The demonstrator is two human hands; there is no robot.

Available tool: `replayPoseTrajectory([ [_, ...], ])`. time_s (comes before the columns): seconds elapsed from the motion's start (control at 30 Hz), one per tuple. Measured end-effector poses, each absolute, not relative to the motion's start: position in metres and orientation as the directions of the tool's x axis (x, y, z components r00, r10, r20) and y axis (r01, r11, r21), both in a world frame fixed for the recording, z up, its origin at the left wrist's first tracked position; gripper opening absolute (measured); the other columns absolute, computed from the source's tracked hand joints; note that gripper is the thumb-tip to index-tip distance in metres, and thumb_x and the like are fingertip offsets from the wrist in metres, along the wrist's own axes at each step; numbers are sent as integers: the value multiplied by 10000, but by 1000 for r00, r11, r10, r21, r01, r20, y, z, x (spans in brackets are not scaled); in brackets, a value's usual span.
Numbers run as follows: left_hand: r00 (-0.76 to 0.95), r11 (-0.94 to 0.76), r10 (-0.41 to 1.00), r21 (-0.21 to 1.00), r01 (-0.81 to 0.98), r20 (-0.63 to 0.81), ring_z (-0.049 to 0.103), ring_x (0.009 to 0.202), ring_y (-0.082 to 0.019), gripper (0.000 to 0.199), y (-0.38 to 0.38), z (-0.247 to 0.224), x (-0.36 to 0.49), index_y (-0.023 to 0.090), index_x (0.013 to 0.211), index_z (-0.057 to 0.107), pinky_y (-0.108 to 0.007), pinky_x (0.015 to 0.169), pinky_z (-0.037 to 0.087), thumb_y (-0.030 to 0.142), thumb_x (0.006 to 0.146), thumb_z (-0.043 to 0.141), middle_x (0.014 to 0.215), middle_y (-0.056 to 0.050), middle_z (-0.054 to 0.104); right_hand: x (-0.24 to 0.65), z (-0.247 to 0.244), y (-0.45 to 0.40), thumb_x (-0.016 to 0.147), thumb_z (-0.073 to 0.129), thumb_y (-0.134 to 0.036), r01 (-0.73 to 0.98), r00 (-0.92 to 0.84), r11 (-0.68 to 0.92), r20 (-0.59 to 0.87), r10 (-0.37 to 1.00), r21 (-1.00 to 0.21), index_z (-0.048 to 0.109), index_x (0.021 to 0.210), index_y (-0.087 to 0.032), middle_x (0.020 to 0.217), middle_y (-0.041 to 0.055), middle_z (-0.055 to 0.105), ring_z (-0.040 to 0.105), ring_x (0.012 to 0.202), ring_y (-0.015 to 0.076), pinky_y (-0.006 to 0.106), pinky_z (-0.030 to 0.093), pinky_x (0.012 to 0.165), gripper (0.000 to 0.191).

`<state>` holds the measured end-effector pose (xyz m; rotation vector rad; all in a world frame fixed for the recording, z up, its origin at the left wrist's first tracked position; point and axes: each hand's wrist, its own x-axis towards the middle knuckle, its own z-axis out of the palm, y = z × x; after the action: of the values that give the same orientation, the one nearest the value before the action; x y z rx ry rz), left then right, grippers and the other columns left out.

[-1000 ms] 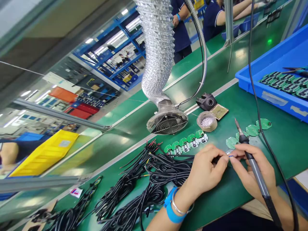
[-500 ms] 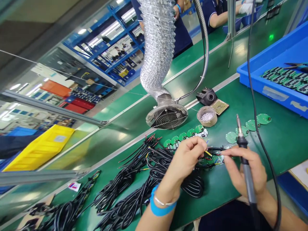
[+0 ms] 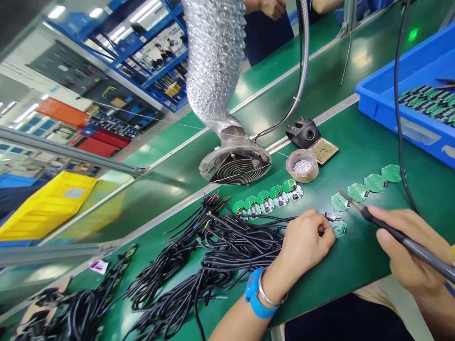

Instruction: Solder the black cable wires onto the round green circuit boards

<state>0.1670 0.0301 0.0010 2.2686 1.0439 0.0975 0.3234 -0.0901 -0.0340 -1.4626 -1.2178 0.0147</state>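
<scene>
My left hand (image 3: 307,239), with a blue wristband, pinches a black cable whose red-tipped wires lie over a round green board (image 3: 338,228). In my right hand (image 3: 414,248) is a soldering iron (image 3: 387,228), its tip pointing left close to another round board (image 3: 340,201). More green boards (image 3: 375,183) run up to the right in a row. A second row of overlapping boards (image 3: 263,199) lies behind the bundled black cables (image 3: 227,255), left of my left hand. The fingertips of my left hand hide the exact grip.
A fume extractor (image 3: 236,166) hangs over the green bench. Behind the boards stand a solder tub (image 3: 302,166) and an iron holder (image 3: 304,136). A blue tray (image 3: 408,128) with boards is at right. A person's hand (image 3: 273,7) shows at the top.
My left hand has moved right and down to the board. My right hand has moved right, tilting the iron from upright to slanted with its tip near the boards. The camera view has shifted.
</scene>
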Motion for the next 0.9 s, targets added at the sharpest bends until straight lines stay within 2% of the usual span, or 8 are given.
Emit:
replayPoseTrajectory([
  [0.1,663,-445,722,602,664,-197,584,682,-149,106,30,1,166,203,681,639,-266,650,422,154,758,586,737,9,630,331,-32,-100,833,611,-143,631,428,239,588,687,-738,707,1051,-225,825,42,673,630,658,187,305,507,531,252],
  [0.17,654,-436,729,599,672,-203,579,672,-148,104,29,1,167,203,668,636,-268,642,417,148,744,590,724,11,625,332,-30,-103,831,604,-139,631,408,224,563,719,-743,692,989,-220,778,37,661,639,650,193,298,502,502,199],
  [0.37,649,-440,733,585,681,-203,567,654,-143,105,28,1,169,200,654,625,-265,625,406,139,733,592,711,11,623,331,-26,-99,826,583,-117,666,317,269,591,742,-696,666,993,-213,746,31,662,649,626,187,294,505,479,210],
  [0.6,641,-468,742,535,703,-194,557,641,-143,118,26,0,169,198,654,603,-268,613,390,164,766,588,694,11,611,330,-23,-95,829,576,-95,653,287,329,624,727,-683,654,1002,-181,759,34,657,647,656,173,300,523,532,208],
  [0.8,632,-479,748,496,725,-201,569,651,-156,122,26,1,171,197,648,592,-276,613,393,169,766,590,694,3,617,327,-12,-93,824,533,-78,659,230,379,654,721,-650,633,983,-203,722,10,650,630,605,166,321,513,523,226],
  [0.9,634,-477,746,500,723,-204,571,657,-156,124,26,1,172,196,644,590,-277,617,391,162,764,591,699,3,620,328,-10,-96,832,535,-103,672,258,345,644,720,-655,638,955,-190,714,25,639,639,636,172,310,493,513,182],
])
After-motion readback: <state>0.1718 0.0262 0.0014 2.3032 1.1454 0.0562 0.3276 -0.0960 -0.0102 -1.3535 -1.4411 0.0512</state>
